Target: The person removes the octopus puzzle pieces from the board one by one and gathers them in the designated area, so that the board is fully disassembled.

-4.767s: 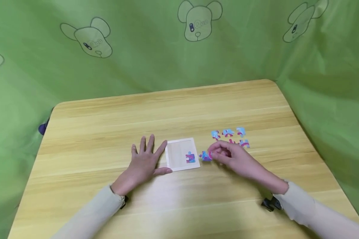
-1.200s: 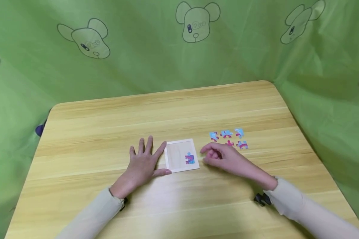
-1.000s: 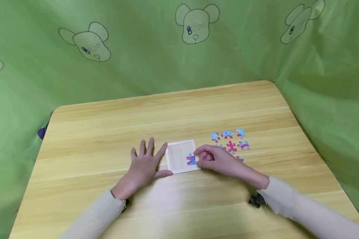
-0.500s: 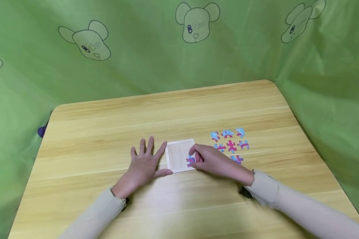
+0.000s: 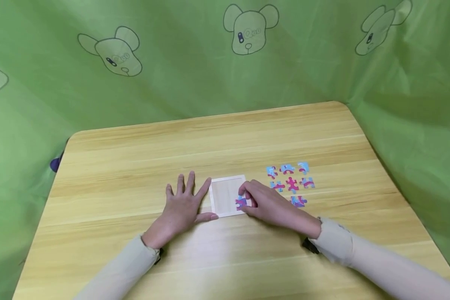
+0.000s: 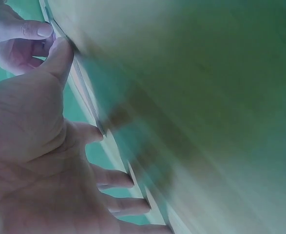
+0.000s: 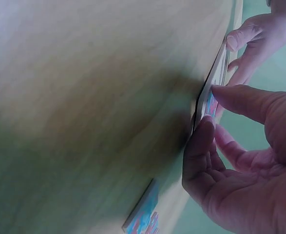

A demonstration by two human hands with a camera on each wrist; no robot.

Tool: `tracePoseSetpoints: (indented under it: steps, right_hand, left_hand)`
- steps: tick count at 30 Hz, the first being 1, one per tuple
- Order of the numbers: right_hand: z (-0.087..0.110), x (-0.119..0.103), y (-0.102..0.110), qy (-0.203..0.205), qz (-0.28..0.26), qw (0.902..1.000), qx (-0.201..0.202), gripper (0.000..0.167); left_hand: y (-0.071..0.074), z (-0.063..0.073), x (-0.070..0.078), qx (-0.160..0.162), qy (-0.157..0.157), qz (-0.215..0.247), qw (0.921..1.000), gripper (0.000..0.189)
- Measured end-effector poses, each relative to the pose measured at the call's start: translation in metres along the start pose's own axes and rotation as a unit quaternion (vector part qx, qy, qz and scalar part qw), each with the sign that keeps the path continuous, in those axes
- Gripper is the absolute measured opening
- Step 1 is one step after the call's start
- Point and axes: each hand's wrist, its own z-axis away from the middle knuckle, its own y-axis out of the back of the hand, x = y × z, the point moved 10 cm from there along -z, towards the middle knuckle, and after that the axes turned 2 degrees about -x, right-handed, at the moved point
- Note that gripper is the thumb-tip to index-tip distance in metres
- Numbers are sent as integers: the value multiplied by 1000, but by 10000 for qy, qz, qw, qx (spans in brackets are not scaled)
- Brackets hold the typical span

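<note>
In the head view a shallow square wooden frame [image 5: 223, 193] lies on the table. One pink, purple and blue jigsaw piece [image 5: 241, 203] sits in its near right corner. My right hand [image 5: 270, 204] reaches over the frame's right side and pinches this piece between thumb and bent fingers, partly covering it. The right wrist view shows the thumb tip and fingertips at the piece's [image 7: 211, 105] edges. My left hand [image 5: 181, 208] lies flat with fingers spread, its thumb and index finger touching the frame's left side.
To the right of the frame, several loose jigsaw pieces [image 5: 291, 183] lie apart in rows, the lowest piece [image 5: 298, 201] close to my right wrist. The wooden table [image 5: 135, 166] is bordered by a green curtain [image 5: 180, 75] behind and at both sides.
The piece my right hand held beside the frame earlier now lies among the loose ones. That hand has moved left to pinch the piece inside the frame. My left hand stays put.
</note>
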Motion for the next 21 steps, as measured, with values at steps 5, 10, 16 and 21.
tracePoseSetpoints:
  steps: [5, 10, 16, 21]
  right_hand:
    - [0, 2, 0, -91, -84, 9999, 49, 29]
    - [0, 4, 3, -80, -323, 9993, 143, 20]
    - [4, 7, 6, -16, -562, 9980, 295, 12]
    - [14, 9, 13, -98, -601, 9968, 521, 16]
  left_hand:
    - [0, 0, 0, -10, 4, -9, 10000, 104]
    - [0, 0, 0, -20, 28, 20, 10000, 104]
    - [0, 0, 0, -15, 16, 59, 10000, 104]
    - [-2, -1, 0, -22, -18, 182, 9998, 104]
